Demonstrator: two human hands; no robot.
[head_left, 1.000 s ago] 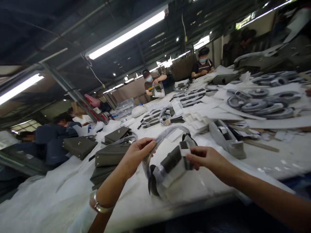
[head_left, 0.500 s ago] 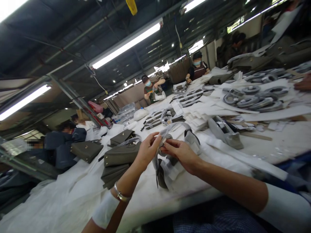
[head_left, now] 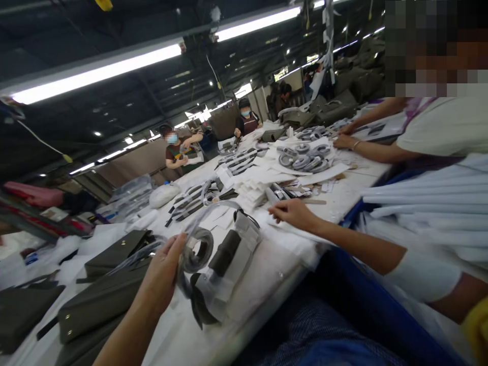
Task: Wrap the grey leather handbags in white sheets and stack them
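Note:
My left hand (head_left: 170, 262) is closed on a plastic-wrapped strap (head_left: 206, 208) that arches to the right, with a coiled end (head_left: 200, 249) hanging beside my fingers. Below it lies an olive piece (head_left: 224, 254) partly wrapped in white sheeting, its dark curled end at the table's front. My right hand (head_left: 295, 216) is over the table to the right, fingers curled together; whether anything small is between them I cannot make out. Just behind those fingers stands a grey tape dispenser (head_left: 273, 193), partly hidden.
Olive bags (head_left: 102, 300) are stacked at left. Several wrapped coils (head_left: 305, 157) and white sheets (head_left: 251, 193) cover the table beyond. At right a co-worker's hands (head_left: 345, 137) rest over the table, beside white rolls (head_left: 427, 193). Two masked people work at the far side.
My right hand has left the strap and moved right, towards the tape dispenser. My left hand keeps hold of the strap. The view has swung right, bringing the nearby co-worker into sight.

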